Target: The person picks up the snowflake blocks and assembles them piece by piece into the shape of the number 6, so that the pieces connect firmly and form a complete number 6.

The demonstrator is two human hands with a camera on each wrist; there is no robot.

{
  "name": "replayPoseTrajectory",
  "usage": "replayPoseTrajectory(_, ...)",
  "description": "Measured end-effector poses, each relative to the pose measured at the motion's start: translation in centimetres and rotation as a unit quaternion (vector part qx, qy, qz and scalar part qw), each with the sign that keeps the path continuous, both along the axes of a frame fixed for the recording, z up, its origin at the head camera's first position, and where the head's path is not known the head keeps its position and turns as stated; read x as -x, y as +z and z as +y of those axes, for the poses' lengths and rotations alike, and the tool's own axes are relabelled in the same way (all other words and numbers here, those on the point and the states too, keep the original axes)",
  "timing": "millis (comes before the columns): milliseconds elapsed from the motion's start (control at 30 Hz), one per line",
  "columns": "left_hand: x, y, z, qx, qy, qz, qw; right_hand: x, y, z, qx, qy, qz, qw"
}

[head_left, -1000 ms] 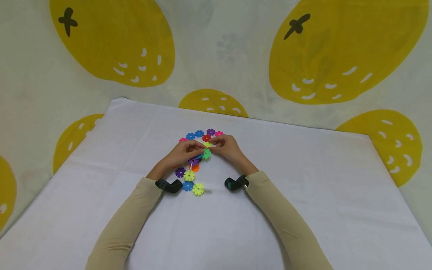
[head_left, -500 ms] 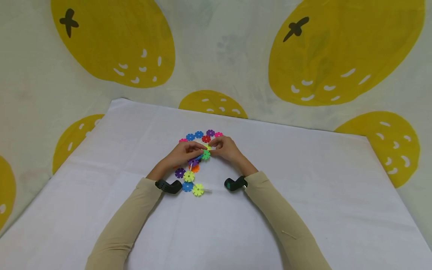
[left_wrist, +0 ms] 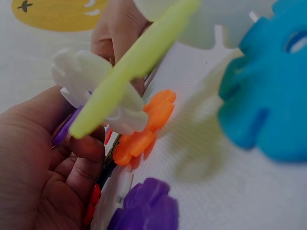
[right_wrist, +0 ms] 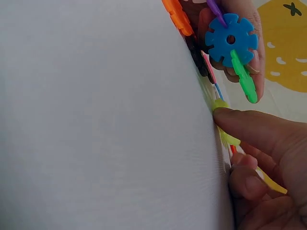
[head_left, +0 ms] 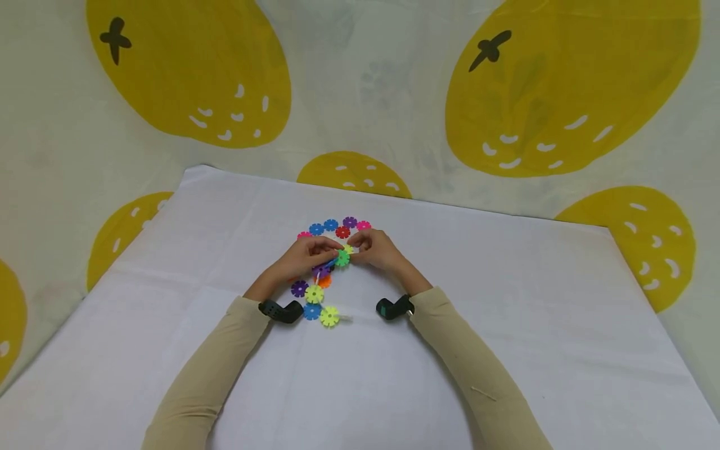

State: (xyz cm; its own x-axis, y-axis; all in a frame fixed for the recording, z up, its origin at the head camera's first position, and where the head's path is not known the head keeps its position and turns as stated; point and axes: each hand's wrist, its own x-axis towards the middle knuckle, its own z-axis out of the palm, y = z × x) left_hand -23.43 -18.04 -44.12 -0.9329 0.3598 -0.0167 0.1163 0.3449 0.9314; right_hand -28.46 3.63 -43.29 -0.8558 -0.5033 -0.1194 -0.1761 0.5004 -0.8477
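Note:
My left hand pinches a run of joined plastic snowflake discs. A blue disc sits at its fingertips, with a green disc slotted edge-on into it. From the same hand a purple disc leads down to a yellow disc, a blue one and another yellow one with a white disc seen edge-on. Close beside the green disc, my right hand pinches a separate yellow disc between thumb and fingers. In the left wrist view, a white disc crosses a yellow-green disc.
Loose discs lie behind the hands on the white cloth, among them a red disc, a purple one and two blue ones. An orange disc lies under the chain. A lemon-patterned backdrop stands behind.
My right hand has shifted slightly toward me, bringing the yellow disc away from the red one and closer to the green disc. The left hand stays nearly still with its chain.

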Motion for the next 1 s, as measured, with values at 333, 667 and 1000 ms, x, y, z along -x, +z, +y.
replayPoseTrajectory(333, 0.0, 0.1, 0.0, 0.006, 0.003, -0.007, 1.0, -0.8, -0.6, 1.5, 0.067, -0.021, -0.048, 0.9964)
replayPoseTrajectory(667, 0.3, -0.2, 0.0, 0.004, 0.002, -0.007, 1.0, -1.3, -0.9, 2.4, 0.089, 0.003, -0.039, 0.9952)
replayPoseTrajectory(1000, 0.3, -0.3, 0.0, -0.004, 0.003, -0.008, 1.0, -1.6, -0.9, 2.8, 0.119, 0.036, -0.022, 0.9921)
